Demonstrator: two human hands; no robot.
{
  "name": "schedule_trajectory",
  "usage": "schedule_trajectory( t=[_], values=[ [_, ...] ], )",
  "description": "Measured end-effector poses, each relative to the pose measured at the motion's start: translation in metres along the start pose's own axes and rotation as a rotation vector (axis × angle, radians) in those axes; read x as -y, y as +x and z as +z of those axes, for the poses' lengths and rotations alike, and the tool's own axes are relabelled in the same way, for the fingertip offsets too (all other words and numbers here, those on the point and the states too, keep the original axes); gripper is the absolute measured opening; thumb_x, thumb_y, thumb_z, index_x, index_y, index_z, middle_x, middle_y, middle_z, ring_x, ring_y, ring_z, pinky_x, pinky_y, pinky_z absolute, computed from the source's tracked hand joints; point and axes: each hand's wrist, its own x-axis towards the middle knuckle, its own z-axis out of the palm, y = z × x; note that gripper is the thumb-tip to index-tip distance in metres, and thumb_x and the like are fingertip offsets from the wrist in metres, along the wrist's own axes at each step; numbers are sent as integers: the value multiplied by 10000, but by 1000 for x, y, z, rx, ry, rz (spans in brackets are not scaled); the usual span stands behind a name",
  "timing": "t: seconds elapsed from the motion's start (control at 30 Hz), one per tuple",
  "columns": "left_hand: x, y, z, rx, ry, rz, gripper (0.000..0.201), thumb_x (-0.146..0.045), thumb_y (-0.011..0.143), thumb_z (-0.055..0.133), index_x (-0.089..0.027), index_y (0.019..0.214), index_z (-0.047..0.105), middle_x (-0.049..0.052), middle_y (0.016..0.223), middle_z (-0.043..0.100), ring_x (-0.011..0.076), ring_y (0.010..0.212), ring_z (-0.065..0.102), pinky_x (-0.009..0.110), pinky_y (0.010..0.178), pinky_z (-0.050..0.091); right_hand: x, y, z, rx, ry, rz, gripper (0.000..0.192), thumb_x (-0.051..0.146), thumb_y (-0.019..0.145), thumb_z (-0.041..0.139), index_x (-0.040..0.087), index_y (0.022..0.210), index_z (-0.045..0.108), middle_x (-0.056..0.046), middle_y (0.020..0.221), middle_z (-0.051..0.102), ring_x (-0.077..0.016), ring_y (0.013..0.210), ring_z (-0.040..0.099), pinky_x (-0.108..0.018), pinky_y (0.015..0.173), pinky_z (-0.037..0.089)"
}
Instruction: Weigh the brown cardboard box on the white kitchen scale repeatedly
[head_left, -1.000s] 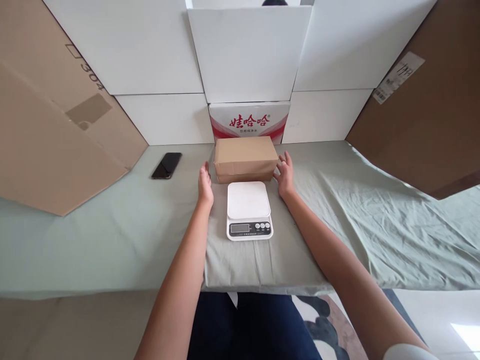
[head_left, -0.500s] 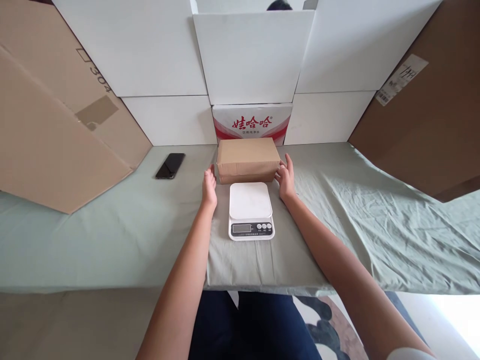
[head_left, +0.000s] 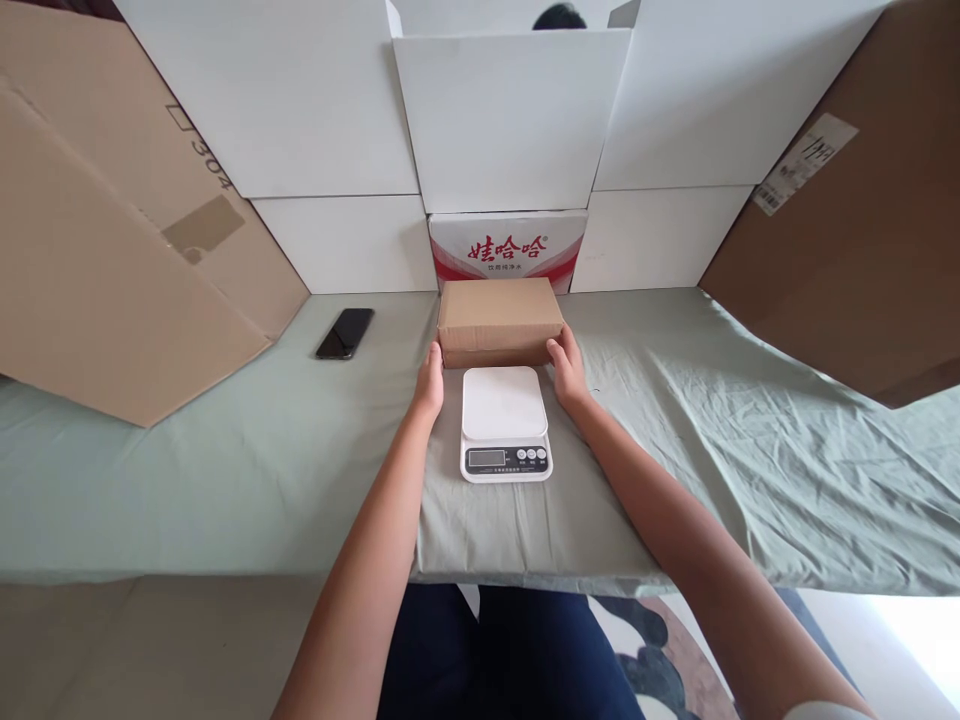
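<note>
My left hand (head_left: 430, 383) and right hand (head_left: 568, 372) clasp the brown rectangular cardboard box (head_left: 501, 308) at opposite ends, presumably for balance, just behind the white plastic digital scale (head_left: 505, 403).

Soft light fills the scene; glare whitens the pale, glossy floor (head_left: 892, 645) at lower right; edges stretch.

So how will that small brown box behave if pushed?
The small brown box looks stiff, given its flat faces and straight edges. Its low, wide shape probably won't roll or tip, though the wrinkled cloth might bunch.
</note>
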Motion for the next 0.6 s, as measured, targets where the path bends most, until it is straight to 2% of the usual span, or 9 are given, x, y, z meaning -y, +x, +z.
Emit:
schedule_trajectory(
  t=[0.23,0.6],
  values=[
    [6,3,-2,7,23,9,773,-756,983,347,-266,1561,496,57,1694,439,256,1596,369,417,1323,272,1,2,2,12,18,-4,624,562,934,545,294,1496,507,-46,1585,565,-323,1473,501,-529,1280,376],
    [4,2,0,-12,-3,-20,795,-772,964,385,-246,1546,516,76,1686,447,251,1592,374,392,1320,273,-1,1,1,22,0,-10,615,548,938,543,305,1501,493,-43,1600,541,-313,1502,470,-531,1297,341]
  ],
)
